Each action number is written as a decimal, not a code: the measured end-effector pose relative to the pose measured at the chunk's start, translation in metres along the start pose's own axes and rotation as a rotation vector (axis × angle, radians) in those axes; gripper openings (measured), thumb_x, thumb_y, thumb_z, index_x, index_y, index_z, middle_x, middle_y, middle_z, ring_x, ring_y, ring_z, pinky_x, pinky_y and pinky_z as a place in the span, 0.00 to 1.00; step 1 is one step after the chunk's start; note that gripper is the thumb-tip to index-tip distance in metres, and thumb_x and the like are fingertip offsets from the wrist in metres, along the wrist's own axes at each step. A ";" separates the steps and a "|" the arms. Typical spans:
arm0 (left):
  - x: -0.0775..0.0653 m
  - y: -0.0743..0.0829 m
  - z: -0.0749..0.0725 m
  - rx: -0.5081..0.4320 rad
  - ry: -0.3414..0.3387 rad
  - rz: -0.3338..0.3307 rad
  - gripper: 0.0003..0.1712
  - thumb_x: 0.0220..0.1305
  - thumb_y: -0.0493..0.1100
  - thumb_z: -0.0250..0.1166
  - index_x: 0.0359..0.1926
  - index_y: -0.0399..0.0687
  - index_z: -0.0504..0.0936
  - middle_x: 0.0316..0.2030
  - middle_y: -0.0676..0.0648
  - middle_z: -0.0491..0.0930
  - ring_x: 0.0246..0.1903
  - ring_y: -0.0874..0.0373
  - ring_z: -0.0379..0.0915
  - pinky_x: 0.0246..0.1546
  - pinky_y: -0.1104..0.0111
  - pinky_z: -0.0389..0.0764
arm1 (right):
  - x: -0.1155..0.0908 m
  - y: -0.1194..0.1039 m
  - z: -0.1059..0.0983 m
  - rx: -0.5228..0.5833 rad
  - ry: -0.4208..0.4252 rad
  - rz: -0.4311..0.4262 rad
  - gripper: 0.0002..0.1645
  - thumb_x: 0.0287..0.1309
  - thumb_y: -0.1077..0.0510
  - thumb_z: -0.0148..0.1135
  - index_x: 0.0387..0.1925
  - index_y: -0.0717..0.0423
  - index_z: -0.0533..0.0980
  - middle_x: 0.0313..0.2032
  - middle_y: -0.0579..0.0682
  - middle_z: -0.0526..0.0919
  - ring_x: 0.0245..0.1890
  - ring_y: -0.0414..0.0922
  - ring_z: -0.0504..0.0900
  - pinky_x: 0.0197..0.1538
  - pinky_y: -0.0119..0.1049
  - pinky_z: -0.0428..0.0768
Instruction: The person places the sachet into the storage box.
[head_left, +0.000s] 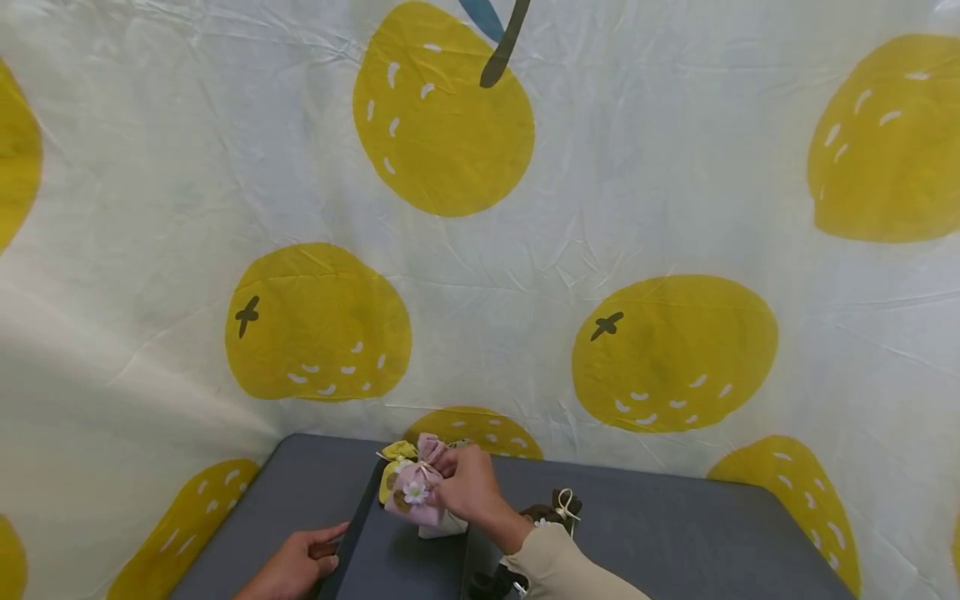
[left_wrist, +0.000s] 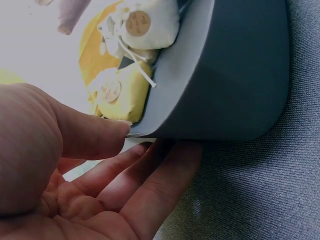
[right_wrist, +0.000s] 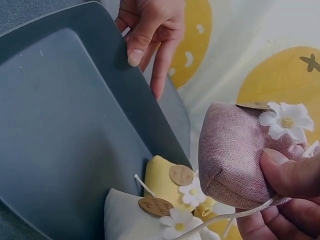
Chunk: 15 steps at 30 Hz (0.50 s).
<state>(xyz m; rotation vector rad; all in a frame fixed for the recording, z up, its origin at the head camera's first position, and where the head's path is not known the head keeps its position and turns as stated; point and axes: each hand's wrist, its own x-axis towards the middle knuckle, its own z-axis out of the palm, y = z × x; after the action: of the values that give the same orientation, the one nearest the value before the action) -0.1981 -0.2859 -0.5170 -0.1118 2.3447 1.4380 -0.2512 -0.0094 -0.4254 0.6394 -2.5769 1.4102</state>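
My right hand [head_left: 474, 490] pinches a pink fabric sachet [right_wrist: 225, 150] near its tied neck, thumb over a white cloth flower. A loose cord hangs from it, and a round brown tag shows on its side. It is held above the far end of a dark grey tray [right_wrist: 60, 100]. In that end lie a yellow sachet [right_wrist: 159, 177] and a white sachet [right_wrist: 125, 215], each with a tag and a flower. My left hand [head_left: 292, 567] grips the tray's left side, thumb at the rim and fingers under it in the left wrist view.
A dark brown sachet [head_left: 573, 505] with a pale bow lies right of the tray, partly behind my right forearm. Near it is a black object [head_left: 487, 585]. The grey table [head_left: 645, 517] reaches back to a white curtain [head_left: 487, 250] printed with yellow fruit.
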 end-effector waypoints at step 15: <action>0.000 -0.002 0.001 0.010 0.004 0.013 0.32 0.63 0.34 0.64 0.68 0.32 0.68 0.62 0.25 0.71 0.56 0.35 0.77 0.49 0.50 0.84 | 0.008 -0.001 0.014 -0.031 0.017 -0.019 0.12 0.32 0.73 0.63 0.15 0.55 0.84 0.14 0.43 0.81 0.14 0.32 0.67 0.15 0.25 0.65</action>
<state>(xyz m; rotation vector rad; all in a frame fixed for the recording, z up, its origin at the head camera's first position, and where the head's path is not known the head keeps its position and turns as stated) -0.1972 -0.2860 -0.5195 -0.0967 2.3596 1.4328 -0.2572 -0.0243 -0.4300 0.6422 -2.5674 1.3620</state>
